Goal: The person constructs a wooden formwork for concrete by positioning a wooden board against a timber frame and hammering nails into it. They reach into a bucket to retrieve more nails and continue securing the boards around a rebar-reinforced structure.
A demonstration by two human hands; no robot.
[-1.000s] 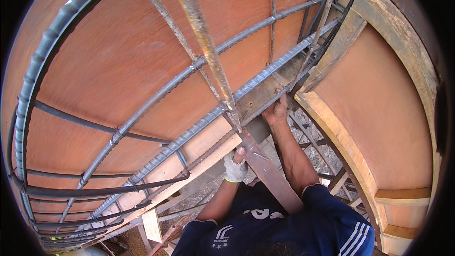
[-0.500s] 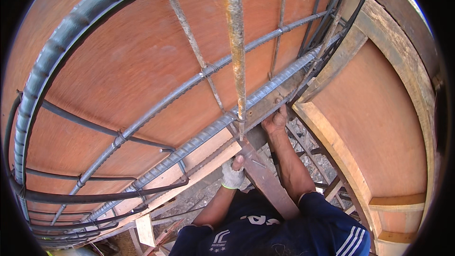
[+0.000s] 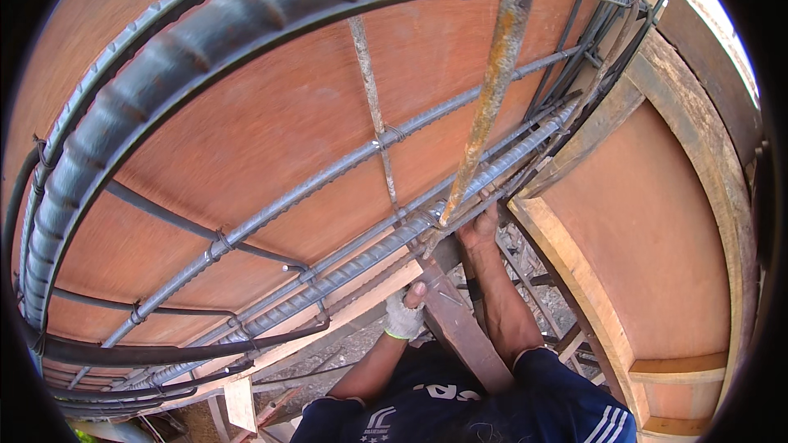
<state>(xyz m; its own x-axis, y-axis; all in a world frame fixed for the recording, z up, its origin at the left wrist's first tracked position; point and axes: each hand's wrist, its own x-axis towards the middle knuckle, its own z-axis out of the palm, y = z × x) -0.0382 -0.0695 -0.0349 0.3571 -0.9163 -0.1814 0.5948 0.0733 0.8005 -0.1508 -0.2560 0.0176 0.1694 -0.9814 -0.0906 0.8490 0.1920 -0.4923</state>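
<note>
My left hand (image 3: 405, 313), in a pale knitted glove with the thumb bare, grips the end of a light wooden batten (image 3: 379, 283) from below; most of its fingers are hidden. Beside it, a reddish-brown timber (image 3: 460, 320) slopes down to my chest. My bare right hand (image 3: 478, 228) reaches up to the lower edge of the formwork, its fingers closed over a board edge (image 3: 469, 215) and partly covered by it. A thick ribbed steel bar (image 3: 353, 275) runs just above both hands. A rusty upright bar (image 3: 488, 90) comes down between them.
Curved orange-brown plywood (image 3: 271, 123) stands behind the tied reinforcing bars. A large ribbed bar (image 3: 164, 74) arches close overhead at the left. On the right is a curved formwork panel (image 3: 648, 238) with timber ribs. Rubble and struts (image 3: 529, 267) show below.
My view has shifted, so the arched bar looms larger and the rusty upright now leans and appears further right. Both hands keep about the same places on the wood.
</note>
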